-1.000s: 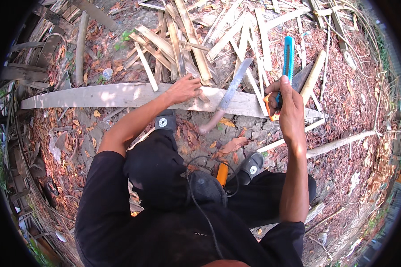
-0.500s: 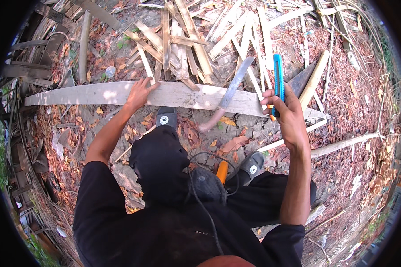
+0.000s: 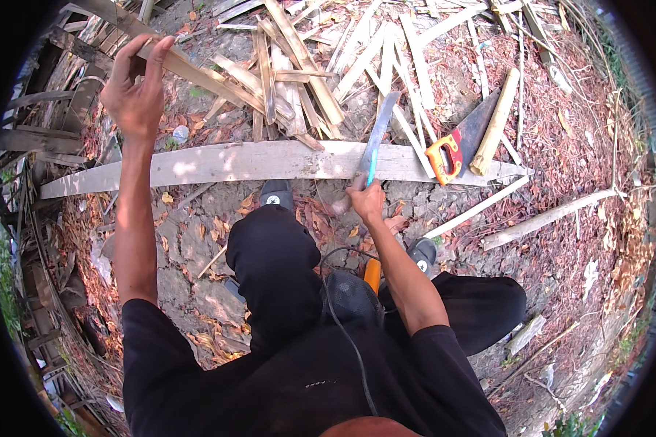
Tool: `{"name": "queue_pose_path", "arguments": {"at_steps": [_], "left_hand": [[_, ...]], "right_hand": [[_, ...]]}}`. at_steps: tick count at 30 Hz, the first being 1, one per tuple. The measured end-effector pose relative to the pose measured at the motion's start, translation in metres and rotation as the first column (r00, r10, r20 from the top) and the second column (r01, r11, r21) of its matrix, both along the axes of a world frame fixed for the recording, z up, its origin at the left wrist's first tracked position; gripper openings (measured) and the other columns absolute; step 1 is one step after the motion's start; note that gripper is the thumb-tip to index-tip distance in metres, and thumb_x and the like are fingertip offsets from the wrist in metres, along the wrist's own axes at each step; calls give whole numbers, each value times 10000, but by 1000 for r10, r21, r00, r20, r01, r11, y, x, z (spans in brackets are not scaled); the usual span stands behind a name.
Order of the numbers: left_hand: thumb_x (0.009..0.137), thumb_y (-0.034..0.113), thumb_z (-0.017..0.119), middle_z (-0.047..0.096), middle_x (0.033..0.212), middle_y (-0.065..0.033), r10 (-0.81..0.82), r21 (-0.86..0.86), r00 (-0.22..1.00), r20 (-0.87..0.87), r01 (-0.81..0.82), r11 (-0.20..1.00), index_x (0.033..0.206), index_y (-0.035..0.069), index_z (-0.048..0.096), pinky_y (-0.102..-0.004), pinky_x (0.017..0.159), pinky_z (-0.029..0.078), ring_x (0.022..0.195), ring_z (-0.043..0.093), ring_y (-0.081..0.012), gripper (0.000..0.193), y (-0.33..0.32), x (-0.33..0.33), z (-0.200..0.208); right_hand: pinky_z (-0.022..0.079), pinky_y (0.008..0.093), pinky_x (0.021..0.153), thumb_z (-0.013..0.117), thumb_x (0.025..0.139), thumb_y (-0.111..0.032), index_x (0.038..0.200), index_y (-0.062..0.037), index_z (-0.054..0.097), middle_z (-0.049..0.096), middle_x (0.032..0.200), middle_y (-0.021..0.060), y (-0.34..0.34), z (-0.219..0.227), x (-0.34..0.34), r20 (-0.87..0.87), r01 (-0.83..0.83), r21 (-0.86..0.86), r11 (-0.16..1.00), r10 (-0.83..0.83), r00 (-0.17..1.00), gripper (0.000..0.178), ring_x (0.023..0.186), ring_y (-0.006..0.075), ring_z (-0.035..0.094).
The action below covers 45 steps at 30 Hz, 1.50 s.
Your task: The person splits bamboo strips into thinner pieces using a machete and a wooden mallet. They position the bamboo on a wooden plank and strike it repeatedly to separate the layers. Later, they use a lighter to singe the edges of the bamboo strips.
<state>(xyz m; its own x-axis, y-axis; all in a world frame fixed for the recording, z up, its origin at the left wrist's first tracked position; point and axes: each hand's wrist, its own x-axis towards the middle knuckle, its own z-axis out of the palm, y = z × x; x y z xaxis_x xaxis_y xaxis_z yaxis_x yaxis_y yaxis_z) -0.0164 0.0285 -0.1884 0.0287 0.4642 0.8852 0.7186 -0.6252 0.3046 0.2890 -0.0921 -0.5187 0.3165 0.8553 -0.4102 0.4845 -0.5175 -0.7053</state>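
Note:
My left hand (image 3: 135,95) is raised at the upper left, thumb and fingers closed around a thin wooden strip (image 3: 197,75) that slants down to the right toward the wood pile. My right hand (image 3: 369,200) grips a blue utility knife (image 3: 372,167), seen nearly edge-on. It is low over a machete (image 3: 380,124) lying across a long grey plank (image 3: 248,160); the fingertips are close to the machete's handle (image 3: 340,205), and whether they touch it I cannot tell. To the right, a handsaw (image 3: 479,124) with an orange and red handle rests on the plank's end.
Several split wood strips (image 3: 321,80) are heaped beyond the plank. A round peeled stick (image 3: 497,120) lies beside the saw, and a branch (image 3: 550,218) lies farther right. Something orange (image 3: 372,275) and a black cord (image 3: 342,320) are near my legs. Dry leaves cover cracked ground.
My left hand has moved up and left, away from the plank, with a strip in it. The right hand has brought the utility knife left and down to the machete, uncovering the saw handle.

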Motion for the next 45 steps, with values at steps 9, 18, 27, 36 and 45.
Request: {"name": "queue_pose_path", "arguments": {"at_steps": [9, 18, 27, 36, 45], "left_hand": [[946, 66, 627, 722, 943, -99, -366, 39, 929, -50, 368, 929, 1145, -35, 614, -215, 741, 536, 871, 677, -111, 223, 2, 95, 60], [905, 50, 675, 649, 770, -19, -613, 109, 784, 97, 604, 790, 980, -12, 624, -180, 557, 452, 686, 596, -39, 111, -7, 203, 87], [923, 31, 641, 672, 802, -42, -548, -240, 793, 266, 605, 759, 1042, -45, 619, -189, 570, 464, 715, 615, -46, 143, -22, 190, 23], [942, 105, 646, 714, 820, -60, -382, -404, 901, 204, 433, 806, 1107, -2, 629, -188, 534, 439, 625, 574, -35, 198, -42, 143, 12], [885, 111, 717, 721, 788, -41, -350, -335, 919, 179, 392, 857, 1047, 6, 678, -205, 571, 487, 654, 644, -65, 196, -66, 140, 22]], "right_hand": [[501, 344, 658, 711, 700, -235, 874, 76, 670, 687, 798, 150, 31, 177, 172, -159, -5, 83, 997, 18, 987, 359, 688, 217, 645], [498, 345, 594, 695, 844, -352, 878, 67, 627, 654, 728, 169, 34, 147, 237, 381, 74, 251, 965, -169, 909, 426, 622, 223, 641], [469, 336, 763, 482, 935, -124, 1247, -9, 482, 625, 965, 132, -45, 275, 134, -175, 74, 444, 893, 5, 984, 332, 815, 189, 593], [403, 223, 514, 491, 1021, -156, 1366, 3, 448, 592, 770, 47, -58, 258, 116, -406, 50, 606, 794, 255, 877, 382, 569, 61, 483], [316, 186, 504, 508, 1012, -132, 1329, 2, 473, 520, 768, -3, -58, 255, 95, -310, 47, 720, 693, 260, 914, 346, 574, 28, 405]]}}
